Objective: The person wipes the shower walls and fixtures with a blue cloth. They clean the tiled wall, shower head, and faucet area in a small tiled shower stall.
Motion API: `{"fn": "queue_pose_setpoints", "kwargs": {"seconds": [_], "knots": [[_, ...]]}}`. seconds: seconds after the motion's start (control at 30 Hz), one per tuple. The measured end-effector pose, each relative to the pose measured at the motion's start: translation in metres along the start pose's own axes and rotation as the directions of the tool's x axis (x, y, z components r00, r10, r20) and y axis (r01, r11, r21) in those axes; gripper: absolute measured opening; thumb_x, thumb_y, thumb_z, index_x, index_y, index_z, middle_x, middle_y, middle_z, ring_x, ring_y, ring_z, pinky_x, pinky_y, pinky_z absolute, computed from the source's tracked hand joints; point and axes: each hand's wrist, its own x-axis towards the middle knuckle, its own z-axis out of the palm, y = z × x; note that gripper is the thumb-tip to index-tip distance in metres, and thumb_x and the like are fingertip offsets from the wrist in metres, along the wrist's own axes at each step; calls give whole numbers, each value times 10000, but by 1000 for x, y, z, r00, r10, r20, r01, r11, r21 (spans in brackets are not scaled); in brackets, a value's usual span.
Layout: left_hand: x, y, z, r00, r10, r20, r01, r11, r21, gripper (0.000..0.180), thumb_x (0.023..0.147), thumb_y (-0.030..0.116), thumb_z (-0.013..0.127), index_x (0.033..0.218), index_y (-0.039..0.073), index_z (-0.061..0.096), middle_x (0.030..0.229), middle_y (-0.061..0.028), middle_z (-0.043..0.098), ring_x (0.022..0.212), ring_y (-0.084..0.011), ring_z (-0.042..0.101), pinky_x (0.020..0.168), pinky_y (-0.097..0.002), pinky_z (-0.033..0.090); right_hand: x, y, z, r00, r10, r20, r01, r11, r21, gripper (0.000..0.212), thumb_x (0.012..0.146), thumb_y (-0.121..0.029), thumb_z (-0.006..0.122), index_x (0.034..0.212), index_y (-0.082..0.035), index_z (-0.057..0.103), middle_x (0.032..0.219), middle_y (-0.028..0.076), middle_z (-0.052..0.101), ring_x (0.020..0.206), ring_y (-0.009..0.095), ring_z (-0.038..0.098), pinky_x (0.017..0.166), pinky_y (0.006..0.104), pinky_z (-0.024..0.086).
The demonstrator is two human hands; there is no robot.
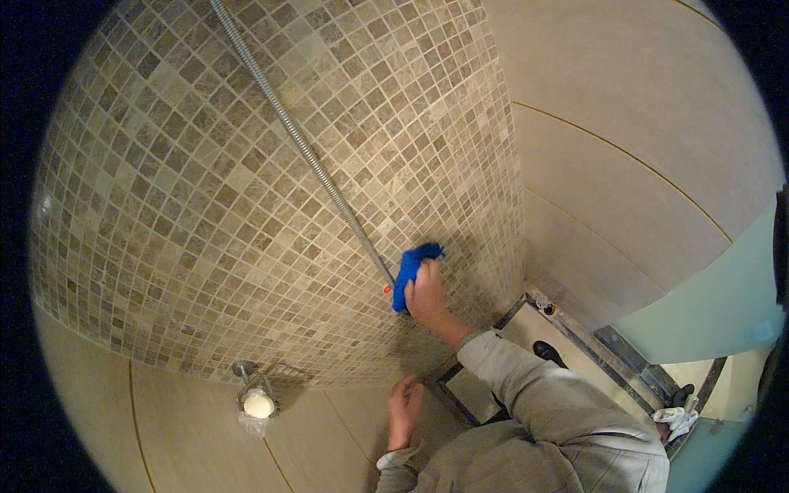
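Observation:
My right hand (427, 292) grips a blue cloth (408, 278) and presses it around the lower end of a ribbed metal shower hose (308, 152). The cloth hides whatever fitting the hose runs into. A small red mark (387, 289) shows right beside the cloth's left edge. Behind them rises a wall of beige and brown mosaic tiles (246, 177). Lower down, my left hand (403, 409) hangs apart from the wall, its fingers loosely bent and nothing visible in them.
A metal wall holder (243, 370) with a round white piece (259, 403) in it juts out at lower left. Frosted glass (707, 304) stands at right. Dark strips border the floor (575, 349); a white crumpled cloth (679, 421) lies near the glass.

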Motion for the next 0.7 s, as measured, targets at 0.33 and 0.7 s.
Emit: {"fn": "queue_pose_setpoints", "kwargs": {"seconds": [0.33, 0.7], "knots": [[0, -5, 8, 996, -85, 38, 87, 995, -54, 372, 982, 197, 707, 1296, 5, 651, 1196, -151, 703, 1039, -216, 675, 870, -343, 543, 37, -71, -6, 978, -75, -197, 122, 964, 236, 447, 855, -100, 619, 1239, 93, 497, 1260, 311, 495, 1182, 519, 489, 1057, 558, 407], [58, 86, -22, 880, 409, -242, -276, 854, 440, 641, 878, 116, 718, 1465, -11, 495, 1529, -248, 469, 1408, -429, 445, 1178, -498, 341, 20, 42, 14, 946, 274, -172, -287, 956, -59, 583, 792, -136, 658, 1275, 144, 489, 1270, 370, 503, 1199, 523, 484, 1090, 562, 365]]}}
